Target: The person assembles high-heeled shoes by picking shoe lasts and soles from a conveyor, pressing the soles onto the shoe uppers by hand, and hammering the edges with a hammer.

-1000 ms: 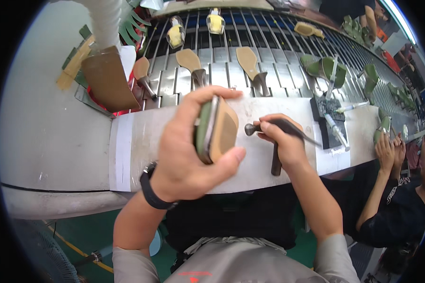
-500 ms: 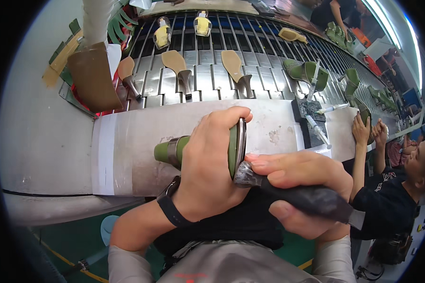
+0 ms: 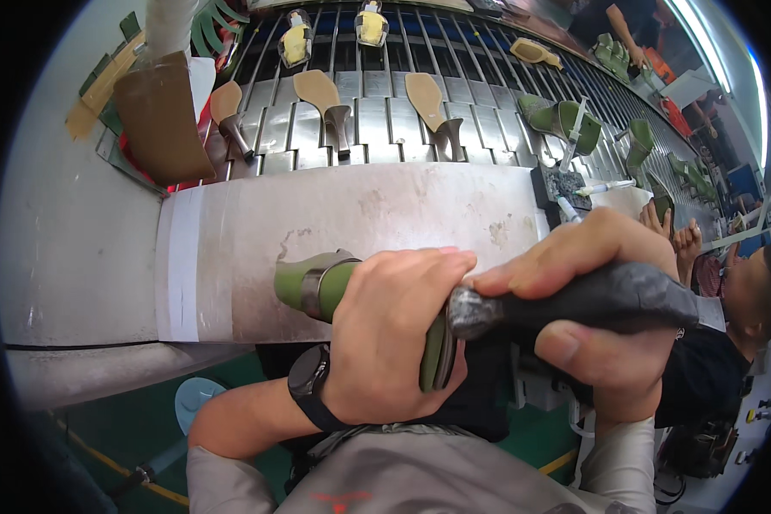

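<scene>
Left hand wraps a green shoe with a shiny grey-brown band, banded end pointing left; pale, stained bench lies under and beyond the shoe. Right hand grips a black hammer with a worn silver face around its head, just right of the shoe, face at the dark sole edge. Contact or tiny gap: can't tell.

My read: working that edge with the face. Brace the shoe hard, left fingertips clear of the hammer, face square to the edge, short even strokes. Main risk: skidding onto the green upper.
</scene>
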`<state>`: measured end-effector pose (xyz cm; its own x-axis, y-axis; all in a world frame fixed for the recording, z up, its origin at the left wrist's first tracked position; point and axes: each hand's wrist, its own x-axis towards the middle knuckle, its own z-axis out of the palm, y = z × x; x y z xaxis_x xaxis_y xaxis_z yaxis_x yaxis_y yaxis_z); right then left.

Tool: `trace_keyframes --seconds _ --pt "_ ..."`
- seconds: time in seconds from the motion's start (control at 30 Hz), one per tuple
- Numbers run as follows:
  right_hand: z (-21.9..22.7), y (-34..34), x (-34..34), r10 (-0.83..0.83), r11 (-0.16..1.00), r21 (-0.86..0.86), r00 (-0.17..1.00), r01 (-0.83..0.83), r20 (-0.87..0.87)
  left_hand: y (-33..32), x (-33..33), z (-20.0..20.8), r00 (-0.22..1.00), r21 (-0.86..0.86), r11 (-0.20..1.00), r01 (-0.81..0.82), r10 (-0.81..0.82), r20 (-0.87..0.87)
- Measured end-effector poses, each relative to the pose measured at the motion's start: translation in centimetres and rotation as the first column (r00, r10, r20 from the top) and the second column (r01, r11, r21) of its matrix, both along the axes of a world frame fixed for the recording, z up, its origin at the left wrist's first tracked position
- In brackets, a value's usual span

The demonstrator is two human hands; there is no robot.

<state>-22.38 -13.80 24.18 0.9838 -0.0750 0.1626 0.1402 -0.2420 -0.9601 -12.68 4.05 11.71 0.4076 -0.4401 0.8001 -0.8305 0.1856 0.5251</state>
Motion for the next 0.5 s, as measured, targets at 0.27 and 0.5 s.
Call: trace_keyframes --seconds 0.27,0.5 --pt "-14.3 4.9 -4.0 -0.096 0.919 0.375 0.993 0.117 -0.075 5.1 -1.7 -10.7 0.871 0.097 0.897 -0.431 0.386 0.303" --pt "-20.5 5.5 -3.8 -0.182 0.811 0.534 0.971 0.238 -0.157 6.8 -0.6 -14.9 0.830 0.261 0.832 -0.489 0.351 0.434"
